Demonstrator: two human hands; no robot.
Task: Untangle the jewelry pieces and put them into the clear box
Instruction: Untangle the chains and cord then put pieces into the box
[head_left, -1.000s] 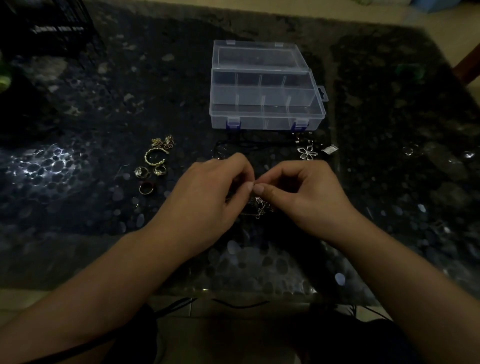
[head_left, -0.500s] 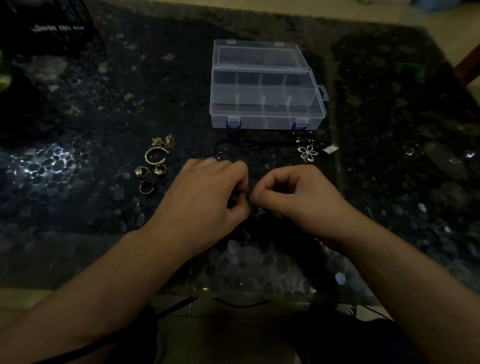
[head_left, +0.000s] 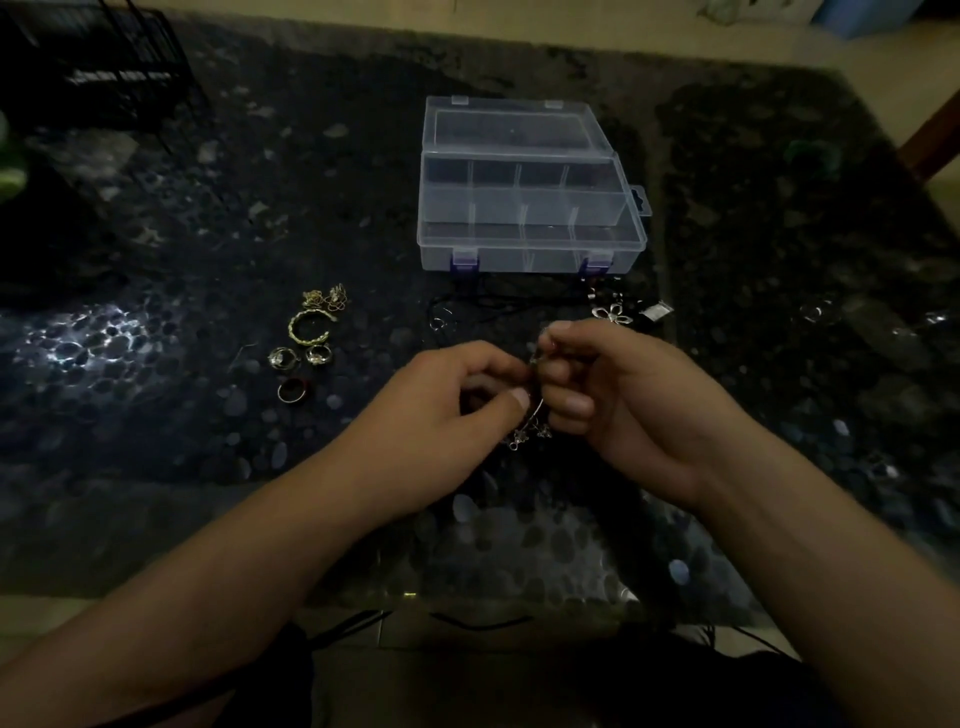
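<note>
Left hand (head_left: 457, 400) and right hand (head_left: 613, 395) both pinch the tangled silver charm chain (head_left: 527, 434) above the worktop, short of the open clear plastic box (head_left: 530, 254); tease loops apart gently, don't yank.

**Both hands on a tangled silver piece, mid-bench**

Left hand (head_left: 457, 410) and right hand (head_left: 618, 395) meet near the bench's (head_left: 779, 322) middle, each pinching a tangled silver chain (head_left: 530, 431); small charms dangle below the fingers. Clear box (head_left: 530, 208) stands open toward the far edge, lid back, compartments bare as far as visible. Gold rings and a twisted bangle (head_left: 309, 327) lie left of the hands. Silver flower pendant (head_left: 613, 312) just near the box's right front corner. Dim light; finer detail unclear.
</note>
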